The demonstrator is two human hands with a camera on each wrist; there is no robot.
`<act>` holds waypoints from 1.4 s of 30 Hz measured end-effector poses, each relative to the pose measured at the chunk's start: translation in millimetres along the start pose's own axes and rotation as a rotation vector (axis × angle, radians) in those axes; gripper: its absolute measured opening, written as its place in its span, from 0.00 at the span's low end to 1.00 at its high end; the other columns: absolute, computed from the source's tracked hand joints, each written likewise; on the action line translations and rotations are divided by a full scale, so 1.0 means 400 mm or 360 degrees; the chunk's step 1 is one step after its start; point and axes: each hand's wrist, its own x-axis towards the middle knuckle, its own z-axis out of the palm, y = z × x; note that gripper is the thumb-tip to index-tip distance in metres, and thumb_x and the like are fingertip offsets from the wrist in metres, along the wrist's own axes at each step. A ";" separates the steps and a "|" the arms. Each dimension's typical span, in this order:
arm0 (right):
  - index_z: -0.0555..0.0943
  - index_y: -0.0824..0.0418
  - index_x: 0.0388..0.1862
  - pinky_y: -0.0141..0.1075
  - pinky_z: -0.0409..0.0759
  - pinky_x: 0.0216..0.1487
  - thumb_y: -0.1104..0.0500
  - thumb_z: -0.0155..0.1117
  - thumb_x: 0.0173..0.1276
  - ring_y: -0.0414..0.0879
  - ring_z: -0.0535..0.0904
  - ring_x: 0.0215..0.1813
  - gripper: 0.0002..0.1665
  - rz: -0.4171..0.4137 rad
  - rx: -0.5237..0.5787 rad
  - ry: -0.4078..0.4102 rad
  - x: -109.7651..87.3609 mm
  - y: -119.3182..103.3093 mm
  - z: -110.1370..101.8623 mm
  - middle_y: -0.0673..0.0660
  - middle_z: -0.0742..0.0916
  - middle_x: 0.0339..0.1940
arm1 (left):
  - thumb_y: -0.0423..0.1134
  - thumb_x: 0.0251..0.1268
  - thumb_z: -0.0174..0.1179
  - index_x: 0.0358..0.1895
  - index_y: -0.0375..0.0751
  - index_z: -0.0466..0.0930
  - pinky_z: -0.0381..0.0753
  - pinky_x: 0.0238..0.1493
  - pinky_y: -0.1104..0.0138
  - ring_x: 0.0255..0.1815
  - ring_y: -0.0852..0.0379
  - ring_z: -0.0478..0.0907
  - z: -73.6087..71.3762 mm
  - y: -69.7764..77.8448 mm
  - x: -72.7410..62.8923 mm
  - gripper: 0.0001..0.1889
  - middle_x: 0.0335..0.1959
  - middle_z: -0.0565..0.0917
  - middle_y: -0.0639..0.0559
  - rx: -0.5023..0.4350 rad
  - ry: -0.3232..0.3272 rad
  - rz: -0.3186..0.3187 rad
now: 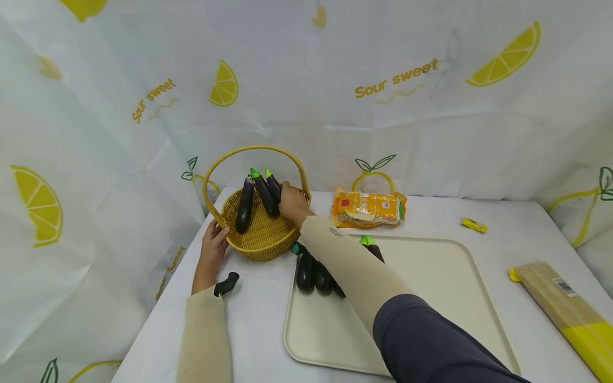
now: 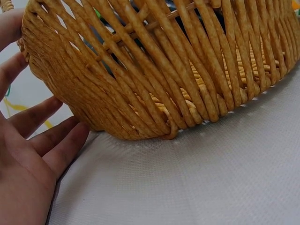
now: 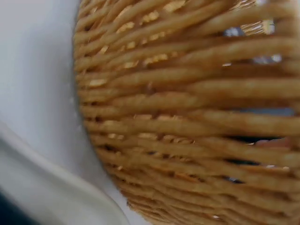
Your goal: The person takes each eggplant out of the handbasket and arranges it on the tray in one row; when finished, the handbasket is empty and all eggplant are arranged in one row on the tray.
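Observation:
My left hand (image 1: 213,249) rests against the left side of a wicker basket (image 1: 258,249). In the left wrist view its spread fingers (image 2: 65,147) lie along the woven wall. Inside the basket are three dark eggplants, one at the left (image 1: 245,206) and one in the middle (image 1: 264,196). My right hand (image 1: 293,203) reaches over the basket's right rim and holds the rightmost eggplant (image 1: 273,184), its fingertips partly hidden. The right wrist view shows only the basket's outer wall (image 3: 178,103). Several more eggplants (image 1: 305,272) lie on a beige tray (image 1: 431,298), partly covered by my right forearm.
Behind the tray lies an orange food packet (image 1: 369,208). A small yellow packet (image 1: 474,225) sits at the back right, and a long packet of noodles (image 1: 560,308) at the right edge. The basket's tall handle (image 1: 258,147) arches over its opening. A lemon-print curtain hangs behind.

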 end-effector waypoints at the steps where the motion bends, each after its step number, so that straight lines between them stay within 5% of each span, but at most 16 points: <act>1: 0.57 0.67 0.73 0.40 0.78 0.40 0.62 0.51 0.75 0.51 0.81 0.41 0.31 -0.0004 -0.0020 0.0005 -0.003 0.002 0.001 0.62 0.82 0.45 | 0.36 0.75 0.52 0.75 0.43 0.54 0.70 0.55 0.68 0.62 0.53 0.67 0.001 -0.002 -0.001 0.29 0.70 0.61 0.41 0.0001 -0.0005 -0.0005; 7: 0.60 0.67 0.71 0.40 0.78 0.43 0.63 0.50 0.74 0.52 0.80 0.46 0.29 -0.0043 -0.0076 0.0047 -0.005 0.011 0.004 0.63 0.79 0.53 | 0.35 0.76 0.50 0.76 0.43 0.54 0.70 0.56 0.68 0.63 0.52 0.66 0.004 -0.008 -0.001 0.29 0.71 0.60 0.40 -0.0014 -0.0014 -0.0021; 13: 0.58 0.62 0.75 0.43 0.76 0.52 0.53 0.62 0.69 0.53 0.78 0.54 0.41 -0.0020 0.0222 0.0038 -0.020 -0.009 -0.025 0.61 0.77 0.62 | 0.33 0.76 0.49 0.75 0.43 0.54 0.70 0.54 0.69 0.62 0.53 0.67 0.001 0.003 0.004 0.28 0.70 0.61 0.40 -0.0011 0.0013 -0.0004; 22: 0.62 0.55 0.74 0.41 0.78 0.48 0.49 0.64 0.67 0.47 0.78 0.50 0.40 -0.0175 0.0559 -0.0046 -0.153 -0.019 -0.123 0.56 0.80 0.54 | 0.34 0.75 0.51 0.74 0.44 0.57 0.72 0.53 0.70 0.59 0.55 0.69 0.002 0.006 0.003 0.27 0.67 0.63 0.43 -0.0034 0.0019 0.0007; 32: 0.67 0.54 0.71 0.42 0.80 0.42 0.50 0.67 0.65 0.48 0.78 0.50 0.37 -0.0086 0.0804 -0.0024 -0.311 0.125 -0.190 0.54 0.79 0.52 | 0.33 0.76 0.49 0.75 0.43 0.54 0.71 0.54 0.70 0.62 0.53 0.67 0.007 0.014 0.000 0.28 0.70 0.61 0.41 -0.0028 0.0002 -0.0011; 42: 0.66 0.54 0.71 0.46 0.79 0.47 0.49 0.67 0.65 0.54 0.75 0.55 0.37 0.0242 0.0706 0.0080 -0.493 0.328 -0.244 0.59 0.77 0.57 | 0.32 0.75 0.50 0.74 0.43 0.56 0.73 0.51 0.71 0.57 0.56 0.70 0.013 0.010 -0.011 0.27 0.63 0.66 0.46 -0.0076 0.0023 -0.0018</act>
